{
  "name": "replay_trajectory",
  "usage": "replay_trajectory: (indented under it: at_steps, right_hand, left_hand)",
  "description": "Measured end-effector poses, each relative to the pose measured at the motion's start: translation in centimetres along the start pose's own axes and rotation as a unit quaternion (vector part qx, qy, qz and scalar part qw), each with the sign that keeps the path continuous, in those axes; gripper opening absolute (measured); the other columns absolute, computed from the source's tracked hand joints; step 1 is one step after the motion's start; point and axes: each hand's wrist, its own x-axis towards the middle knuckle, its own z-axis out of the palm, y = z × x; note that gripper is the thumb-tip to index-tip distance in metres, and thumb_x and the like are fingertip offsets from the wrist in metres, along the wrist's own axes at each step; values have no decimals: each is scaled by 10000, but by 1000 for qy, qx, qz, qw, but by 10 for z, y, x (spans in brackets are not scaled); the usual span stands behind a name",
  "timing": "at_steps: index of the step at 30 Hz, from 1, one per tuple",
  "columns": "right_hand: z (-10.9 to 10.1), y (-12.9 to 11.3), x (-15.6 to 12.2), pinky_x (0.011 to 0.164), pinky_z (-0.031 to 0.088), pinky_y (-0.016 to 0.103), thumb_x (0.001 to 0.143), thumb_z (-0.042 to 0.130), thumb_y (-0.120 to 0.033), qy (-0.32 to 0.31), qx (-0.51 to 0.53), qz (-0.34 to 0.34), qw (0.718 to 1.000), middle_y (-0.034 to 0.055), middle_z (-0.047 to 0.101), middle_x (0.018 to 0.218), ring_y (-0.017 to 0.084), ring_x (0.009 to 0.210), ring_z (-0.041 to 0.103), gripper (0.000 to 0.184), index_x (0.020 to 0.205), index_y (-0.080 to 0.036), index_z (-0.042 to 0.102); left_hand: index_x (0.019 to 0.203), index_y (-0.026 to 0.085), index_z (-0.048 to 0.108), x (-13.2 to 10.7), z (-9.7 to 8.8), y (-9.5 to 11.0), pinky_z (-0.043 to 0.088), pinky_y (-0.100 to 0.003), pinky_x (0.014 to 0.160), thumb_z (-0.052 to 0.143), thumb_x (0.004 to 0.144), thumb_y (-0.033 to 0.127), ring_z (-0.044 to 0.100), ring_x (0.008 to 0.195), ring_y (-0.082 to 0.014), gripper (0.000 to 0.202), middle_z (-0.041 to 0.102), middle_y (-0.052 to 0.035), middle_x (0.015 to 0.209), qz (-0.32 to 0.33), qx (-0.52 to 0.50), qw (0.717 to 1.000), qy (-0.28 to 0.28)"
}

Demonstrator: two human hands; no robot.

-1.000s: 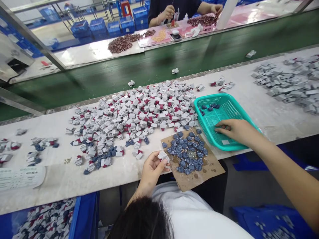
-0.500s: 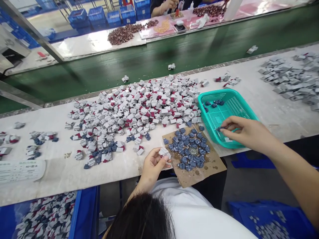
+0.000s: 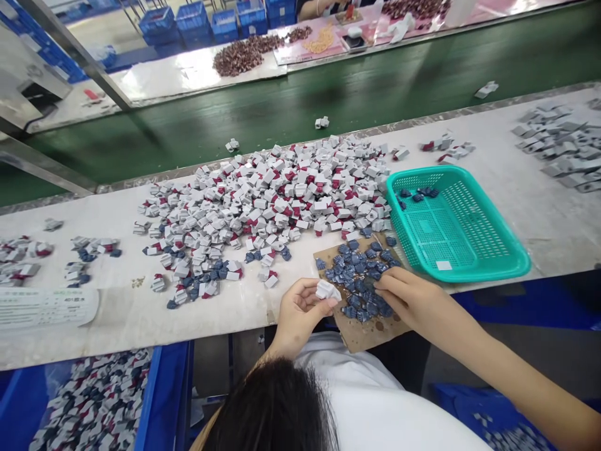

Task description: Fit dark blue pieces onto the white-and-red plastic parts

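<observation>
My left hand (image 3: 303,313) pinches a light grey plastic piece (image 3: 327,290) between thumb and fingers, at the left edge of a brown cardboard sheet (image 3: 350,338). Many small dark blue pieces (image 3: 350,270) lie on that sheet, which looks wet in spots. Over its right side, my right hand (image 3: 413,297) has its thumb and fingertips pressed together on a dark blue piece (image 3: 374,275), partly hidden by the fingers. A green plastic basket (image 3: 511,254) stands to the right, with several dark blue pieces (image 3: 425,193) in its far left corner.
A big heap of grey and dark red pieces (image 3: 277,188) spreads across the white table (image 3: 122,300). More grey pieces (image 3: 563,141) lie far right. Below the table, left, stands a blue bin (image 3: 162,388) of pieces. A green belt (image 3: 277,103) runs behind; a co-worker's arm (image 3: 312,9) shows beyond.
My right hand has moved left from inside the green basket to the blue pieces on the cardboard. My left hand keeps its grey piece. The view has shifted slightly.
</observation>
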Motion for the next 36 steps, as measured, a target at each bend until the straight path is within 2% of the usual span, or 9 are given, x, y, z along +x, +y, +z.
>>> replay_trajectory:
  at_steps: [2, 5, 10, 14, 20, 24, 29, 33, 36]
  right_hand:
    - [-7, -2, 2, 572, 447, 272, 981, 385, -238, 6, 16, -10, 1000, 32, 558, 766, 148, 642, 561, 241, 784, -203, 520]
    - [-20, -15, 6, 558, 466, 254, 950, 486, -243, 61, 74, -11, 995, 39, 605, 809, 148, 686, 589, 128, 858, -207, 568]
    - [-32, -47, 11, 549, 496, 226, 904, 575, -227, 122, 172, 6, 978, 31, 656, 879, 135, 686, 620, 39, 878, -222, 605]
    - [-30, -57, 16, 560, 504, 240, 896, 570, -206, 96, 213, 7, 972, 40, 651, 834, 154, 706, 621, 57, 848, -208, 600]
    - [-30, -55, 20, 557, 466, 249, 904, 544, -201, 40, 205, -5, 978, 26, 614, 782, 147, 679, 583, 119, 790, -198, 576]
    - [-35, -55, 22, 546, 436, 243, 915, 508, -185, -25, 199, -23, 979, 7, 576, 732, 133, 644, 554, 155, 767, -199, 550]
    - [-30, -53, 24, 586, 420, 243, 939, 490, -215, -33, 229, -38, 972, 36, 592, 782, 137, 687, 559, 179, 778, -184, 559]
    - [-20, -48, 25, 529, 420, 203, 923, 516, -220, -28, 285, -20, 958, 33, 594, 796, 99, 618, 565, 182, 764, -167, 586]
    - [-19, -44, 29, 457, 419, 187, 905, 564, -313, -64, 366, 43, 927, 12, 589, 724, 83, 518, 546, 205, 775, -164, 618]
  left_hand:
    - [842, 161, 632, 0, 2, 2, 529, -213, 540, 880, 555, 310, 654, 703, -149, 407, 717, -32, 786, 13, 2, 1000, -5]
    - [822, 168, 625, -1, 5, 6, 509, -200, 523, 872, 569, 274, 644, 651, -130, 369, 738, -36, 790, 30, -1, 999, -23]
    - [808, 177, 622, -5, 9, 10, 545, -227, 654, 874, 570, 234, 705, 761, -159, 351, 770, -65, 870, 55, -15, 997, -52]
    - [820, 176, 645, -7, 11, 10, 552, -252, 683, 870, 589, 234, 715, 779, -182, 327, 772, -76, 881, 82, 15, 994, -63]
    - [856, 184, 670, -11, 7, 11, 571, -270, 699, 838, 651, 233, 724, 811, -203, 270, 772, -78, 910, 128, 102, 984, -72]
    - [894, 175, 687, -14, 1, 12, 597, -309, 721, 781, 729, 257, 729, 776, -210, 207, 766, -80, 851, 149, 174, 967, -112]
    - [895, 163, 644, -11, -1, 6, 601, -305, 719, 798, 707, 275, 730, 771, -203, 267, 760, -75, 828, 195, 161, 959, -128]
    - [850, 175, 592, -5, 3, -2, 579, -293, 703, 812, 688, 365, 707, 755, -184, 333, 738, -52, 802, 158, 127, 974, -105]
    - [818, 189, 521, -3, 5, -4, 544, -264, 664, 805, 675, 452, 669, 715, -157, 413, 685, -22, 761, 119, 83, 983, -112]
